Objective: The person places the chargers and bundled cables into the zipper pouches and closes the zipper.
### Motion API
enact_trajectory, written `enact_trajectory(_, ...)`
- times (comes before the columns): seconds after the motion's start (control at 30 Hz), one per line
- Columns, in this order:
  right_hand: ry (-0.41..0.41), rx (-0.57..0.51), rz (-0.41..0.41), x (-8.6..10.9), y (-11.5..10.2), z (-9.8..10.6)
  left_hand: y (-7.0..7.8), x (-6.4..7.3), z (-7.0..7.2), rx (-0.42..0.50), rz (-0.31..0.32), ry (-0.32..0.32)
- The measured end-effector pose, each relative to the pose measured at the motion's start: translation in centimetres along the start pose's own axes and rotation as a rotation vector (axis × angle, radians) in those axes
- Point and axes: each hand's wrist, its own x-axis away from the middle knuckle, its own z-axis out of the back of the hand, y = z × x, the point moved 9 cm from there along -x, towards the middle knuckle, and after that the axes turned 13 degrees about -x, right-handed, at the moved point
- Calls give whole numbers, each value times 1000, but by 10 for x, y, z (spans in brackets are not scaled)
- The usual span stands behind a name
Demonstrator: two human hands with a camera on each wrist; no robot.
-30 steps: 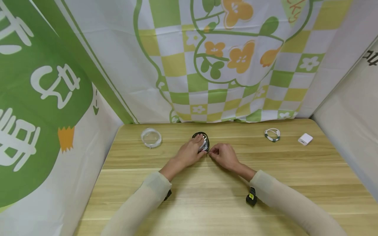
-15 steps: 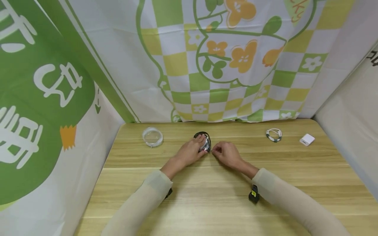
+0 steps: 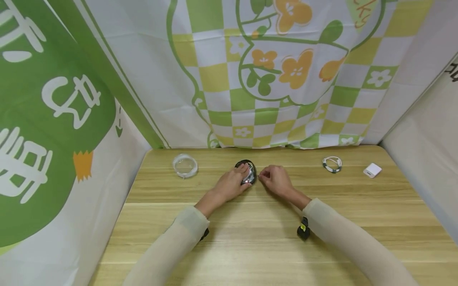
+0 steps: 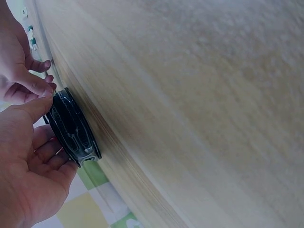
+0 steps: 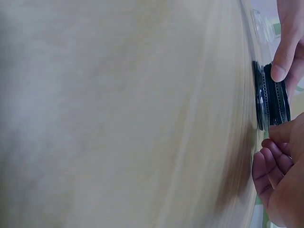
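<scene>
My left hand (image 3: 229, 184) grips the black reel (image 4: 73, 126), mid-worktop (image 3: 243, 246) toward the far edge, hiding part of it; it looks light, stiff, slick, best held by its rims. My right hand's (image 3: 277, 182) fingers curl at its right edge; I can't tell if they pinch anything. Right, a charger (image 3: 373, 170); far left, a clear coil (image 3: 195, 166); far right, a white cable (image 3: 339, 161).

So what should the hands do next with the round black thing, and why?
Perhaps the right hand should ease gently away from the black reel, to see if an end comes loose. Its thumb and finger are pinched close by the reel's edge, while the left hand holds the reel. Whatever is pinched is too small to tell.
</scene>
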Motion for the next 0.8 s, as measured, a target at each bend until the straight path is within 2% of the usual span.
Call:
enact_trajectory(0.53,53,44,-101,-17,9,3,-1,-2,-2,10,0,1)
enact_trajectory(0.8,36,47,-115,-15,11,1,-2,-2,-1,27,-5,15)
